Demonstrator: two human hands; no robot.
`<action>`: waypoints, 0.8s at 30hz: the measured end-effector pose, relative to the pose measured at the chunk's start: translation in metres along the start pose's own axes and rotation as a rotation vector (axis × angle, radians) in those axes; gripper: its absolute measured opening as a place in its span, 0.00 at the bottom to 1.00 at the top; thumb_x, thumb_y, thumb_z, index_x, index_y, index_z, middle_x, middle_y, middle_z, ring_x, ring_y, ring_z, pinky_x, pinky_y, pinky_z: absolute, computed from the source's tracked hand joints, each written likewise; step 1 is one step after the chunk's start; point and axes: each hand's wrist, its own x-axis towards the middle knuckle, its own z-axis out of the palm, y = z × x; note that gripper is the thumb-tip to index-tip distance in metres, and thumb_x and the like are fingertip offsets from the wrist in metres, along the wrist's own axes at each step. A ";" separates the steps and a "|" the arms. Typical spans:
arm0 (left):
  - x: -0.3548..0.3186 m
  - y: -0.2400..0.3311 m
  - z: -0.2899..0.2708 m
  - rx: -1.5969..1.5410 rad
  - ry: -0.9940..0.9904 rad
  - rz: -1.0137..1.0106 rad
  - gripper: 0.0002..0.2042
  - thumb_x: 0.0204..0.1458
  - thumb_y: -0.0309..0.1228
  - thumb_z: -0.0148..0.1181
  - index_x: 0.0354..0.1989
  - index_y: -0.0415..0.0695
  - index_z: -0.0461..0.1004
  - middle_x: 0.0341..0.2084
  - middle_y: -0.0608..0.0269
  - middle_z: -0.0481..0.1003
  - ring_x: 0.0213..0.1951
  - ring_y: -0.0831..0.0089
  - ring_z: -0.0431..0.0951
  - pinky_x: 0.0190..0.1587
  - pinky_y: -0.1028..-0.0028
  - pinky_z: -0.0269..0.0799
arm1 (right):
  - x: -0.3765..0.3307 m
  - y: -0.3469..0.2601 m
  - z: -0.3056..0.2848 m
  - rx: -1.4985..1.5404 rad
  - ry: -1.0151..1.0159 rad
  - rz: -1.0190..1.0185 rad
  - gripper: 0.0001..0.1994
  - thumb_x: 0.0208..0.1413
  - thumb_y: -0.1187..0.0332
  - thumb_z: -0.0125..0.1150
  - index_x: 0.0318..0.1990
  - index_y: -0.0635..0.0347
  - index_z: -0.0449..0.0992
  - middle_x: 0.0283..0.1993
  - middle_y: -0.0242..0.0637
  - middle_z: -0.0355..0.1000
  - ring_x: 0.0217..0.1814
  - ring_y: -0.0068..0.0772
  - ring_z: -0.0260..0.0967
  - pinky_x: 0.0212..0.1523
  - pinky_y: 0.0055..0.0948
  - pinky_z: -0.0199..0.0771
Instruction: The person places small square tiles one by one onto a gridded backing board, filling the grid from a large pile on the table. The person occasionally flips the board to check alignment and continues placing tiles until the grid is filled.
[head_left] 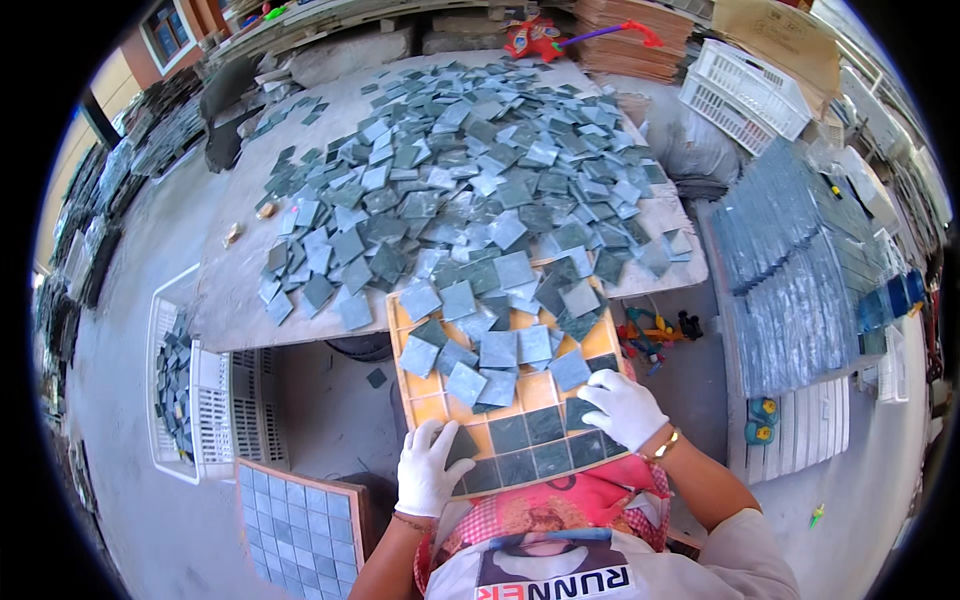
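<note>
A yellow gridded tray [428, 408] lies across my lap, its far end on the table edge. Dark green square stone tiles [546, 426] fill several of its near cells, and loose grey-green tiles [498, 349] lie scattered over its far part. My left hand [428, 472], in a white glove, grips a dark tile [461, 444] between thumb and fingers at the tray's left side. On the right side, my white-gloved right hand [624, 410] has its fingers bent onto another dark tile [577, 413] at the row's end.
A big heap of loose tiles [440, 190] covers the table [235, 290] ahead. White plastic crates stand at left [212, 410] and far right [745, 95]. Stacked tile sheets [790, 290] rise at right; a finished-looking tile panel [300, 525] leans at lower left. Toys [655, 330] lie under the table.
</note>
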 end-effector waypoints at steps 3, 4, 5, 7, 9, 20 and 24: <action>0.000 0.002 -0.004 0.027 -0.039 0.036 0.28 0.37 0.30 0.70 0.51 0.43 0.73 0.44 0.56 0.68 0.40 0.57 0.69 0.45 0.62 0.70 | -0.010 0.006 0.014 0.032 0.040 -0.055 0.18 0.47 0.64 0.65 0.46 0.56 0.73 0.45 0.38 0.66 0.43 0.41 0.71 0.42 0.37 0.74; 0.002 -0.002 0.004 -0.009 -0.044 0.062 0.27 0.37 0.29 0.70 0.51 0.42 0.73 0.44 0.55 0.67 0.39 0.58 0.70 0.45 0.64 0.70 | -0.012 0.004 0.016 0.030 0.045 -0.056 0.18 0.47 0.64 0.65 0.46 0.57 0.73 0.45 0.40 0.65 0.42 0.41 0.71 0.42 0.37 0.74; 0.003 -0.003 0.009 -0.045 -0.049 0.088 0.27 0.37 0.28 0.70 0.51 0.41 0.73 0.44 0.54 0.67 0.37 0.59 0.70 0.44 0.65 0.69 | -0.012 0.000 0.019 0.027 0.050 -0.055 0.18 0.47 0.64 0.65 0.47 0.58 0.72 0.45 0.41 0.65 0.41 0.42 0.71 0.42 0.37 0.74; 0.002 0.000 0.015 -0.105 -0.094 0.081 0.26 0.38 0.26 0.68 0.50 0.39 0.73 0.42 0.54 0.67 0.35 0.61 0.69 0.42 0.66 0.69 | -0.010 -0.006 0.021 0.020 0.032 -0.037 0.19 0.47 0.64 0.65 0.47 0.59 0.71 0.46 0.42 0.64 0.40 0.43 0.72 0.41 0.37 0.74; 0.003 -0.002 0.019 -0.104 -0.075 0.096 0.25 0.38 0.26 0.68 0.50 0.38 0.73 0.42 0.53 0.67 0.34 0.61 0.69 0.41 0.66 0.69 | -0.008 -0.013 0.019 0.011 -0.016 -0.001 0.20 0.48 0.65 0.66 0.47 0.60 0.70 0.46 0.43 0.64 0.38 0.43 0.72 0.40 0.37 0.75; 0.027 0.023 -0.011 -0.053 0.011 -0.011 0.23 0.42 0.26 0.65 0.51 0.45 0.71 0.50 0.49 0.67 0.40 0.50 0.76 0.42 0.60 0.73 | 0.050 -0.022 -0.026 -0.088 -0.261 -0.013 0.20 0.48 0.64 0.64 0.48 0.58 0.69 0.44 0.46 0.67 0.41 0.46 0.73 0.39 0.42 0.74; 0.109 -0.008 -0.005 0.057 0.211 0.121 0.23 0.42 0.29 0.65 0.51 0.43 0.71 0.49 0.49 0.68 0.45 0.49 0.73 0.47 0.60 0.71 | 0.135 -0.031 -0.021 -0.050 0.182 -0.157 0.19 0.48 0.66 0.64 0.48 0.57 0.69 0.49 0.43 0.67 0.44 0.46 0.73 0.41 0.43 0.74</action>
